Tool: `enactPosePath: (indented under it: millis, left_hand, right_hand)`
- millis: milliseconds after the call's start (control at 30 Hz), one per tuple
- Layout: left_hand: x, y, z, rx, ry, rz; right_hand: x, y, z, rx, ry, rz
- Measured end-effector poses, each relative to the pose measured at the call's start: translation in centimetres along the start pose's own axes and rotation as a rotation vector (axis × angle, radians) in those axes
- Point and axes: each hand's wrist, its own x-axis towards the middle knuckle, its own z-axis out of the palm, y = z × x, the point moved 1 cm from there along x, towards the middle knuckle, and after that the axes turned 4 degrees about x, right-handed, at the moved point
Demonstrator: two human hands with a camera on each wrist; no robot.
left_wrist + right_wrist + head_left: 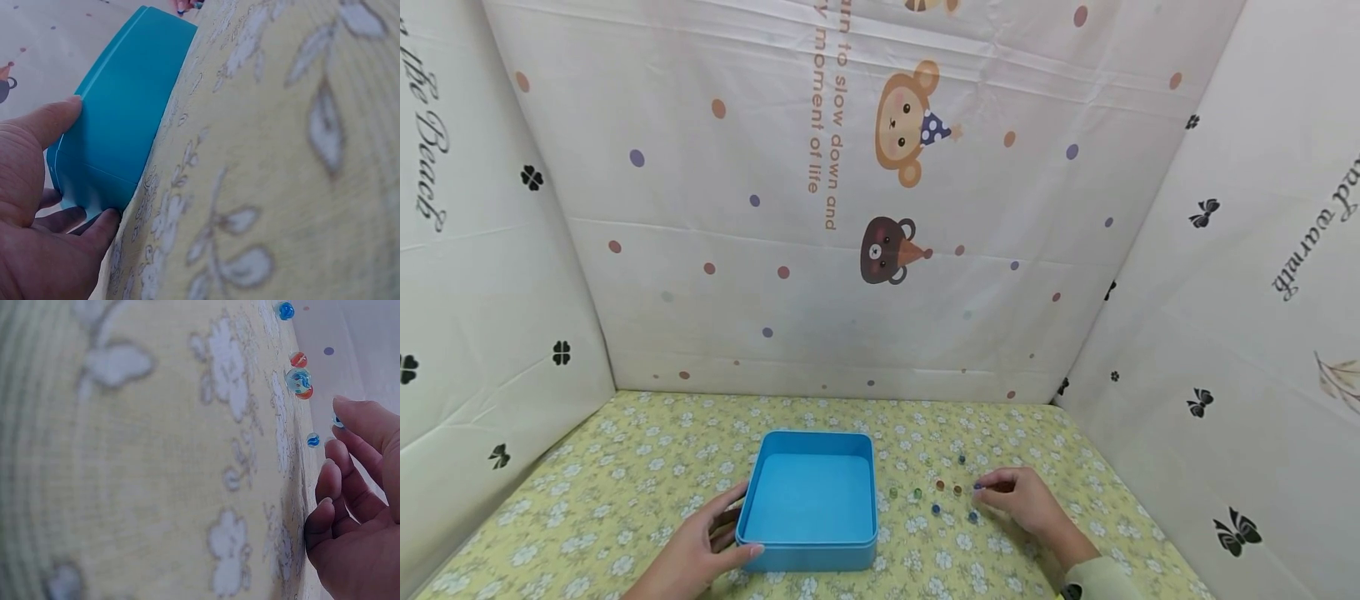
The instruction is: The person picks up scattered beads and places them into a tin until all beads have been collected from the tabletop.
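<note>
A light-blue square box, open at the top, sits on the flowered cloth with nothing inside. My left hand grips its near left corner, the thumb at the front rim and the fingers along the left side. To the right of the box, my right hand pinches a blue marble between thumb and forefinger, low over the cloth. Several glass marbles lie between box and right hand: green ones, orange ones and blue ones. A dark blue marble lies farther back.
Yellow flowered cloth covers the table. A pale printed sheet hangs behind it, with more sheets to the left and right.
</note>
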Motion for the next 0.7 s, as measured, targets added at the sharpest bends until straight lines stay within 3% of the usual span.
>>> enactPosePath:
  millis: [700]
  left_hand:
    - [0.2,0.0,-0.2,-0.008,-0.028,-0.005]
  right_hand:
    - [-0.7,-0.9,0.4,0.069,-0.013,-0.012]
